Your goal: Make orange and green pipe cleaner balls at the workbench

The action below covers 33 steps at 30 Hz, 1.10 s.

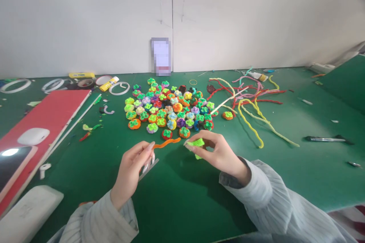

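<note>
My left hand (132,163) is closed, pinching one end of a wavy orange pipe cleaner (167,143) between thumb and forefinger. Under its fingers shows a thin grey strip (148,169); whether the hand grips it I cannot tell. A bright green fuzzy pipe-cleaner piece (196,143) is held in the closed fingers of my right hand (215,152), partly covered by them. The free end of the orange pipe cleaner comes close to the right fingertips. Just beyond both hands lies a heap of small colourful pipe-cleaner pieces with green flower-shaped tops (161,122).
Loose pipe cleaners (258,115) lie tangled at right, near a craft knife (327,139). On the left are a red board (57,110), a white earbud case (33,136), a white power bank (32,212) and tape rolls (119,88). A phone (161,57) leans against the wall.
</note>
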Tool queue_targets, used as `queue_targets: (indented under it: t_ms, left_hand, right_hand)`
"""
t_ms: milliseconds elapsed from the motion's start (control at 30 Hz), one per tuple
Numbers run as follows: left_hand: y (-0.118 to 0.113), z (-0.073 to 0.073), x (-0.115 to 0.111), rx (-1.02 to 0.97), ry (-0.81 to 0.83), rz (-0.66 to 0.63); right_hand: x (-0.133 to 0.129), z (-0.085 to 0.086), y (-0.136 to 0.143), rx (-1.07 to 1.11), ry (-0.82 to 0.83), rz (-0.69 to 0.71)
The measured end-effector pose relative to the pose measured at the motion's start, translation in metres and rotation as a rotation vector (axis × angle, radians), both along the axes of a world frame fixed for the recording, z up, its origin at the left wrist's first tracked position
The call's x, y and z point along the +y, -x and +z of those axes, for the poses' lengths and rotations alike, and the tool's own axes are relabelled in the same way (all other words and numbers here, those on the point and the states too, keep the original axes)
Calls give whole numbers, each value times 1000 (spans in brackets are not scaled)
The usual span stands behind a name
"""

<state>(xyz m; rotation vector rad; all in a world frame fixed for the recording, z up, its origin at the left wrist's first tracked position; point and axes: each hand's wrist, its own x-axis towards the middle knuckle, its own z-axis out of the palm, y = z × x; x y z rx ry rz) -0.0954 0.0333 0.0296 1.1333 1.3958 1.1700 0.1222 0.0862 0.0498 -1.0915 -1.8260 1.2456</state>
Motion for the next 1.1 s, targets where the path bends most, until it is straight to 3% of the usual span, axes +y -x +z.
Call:
queue_targets:
  t_ms: [233, 367, 467, 600, 700, 1100]
  left_hand:
    - [-4, -5, -3, 17, 15, -109]
    - [-5, -6, -3, 40, 13, -84]
    - [-5, -5, -3, 58, 14, -93]
    - [-5, -3, -4, 86, 21, -108]
    - [-5, -4, -5, 104, 32, -119]
    - [-5, -4, -3, 39, 33, -166]
  right_hand:
    - [-1, -5, 5, 250, 324, 193]
    - [0, -6, 6, 299, 381, 240]
    - [-2, -7, 3, 153, 277, 229]
    - [-2, -8, 0, -127, -33, 248]
    - [-1, -7, 0, -192, -203, 306]
    - [-3, -6, 0, -257, -205, 369]
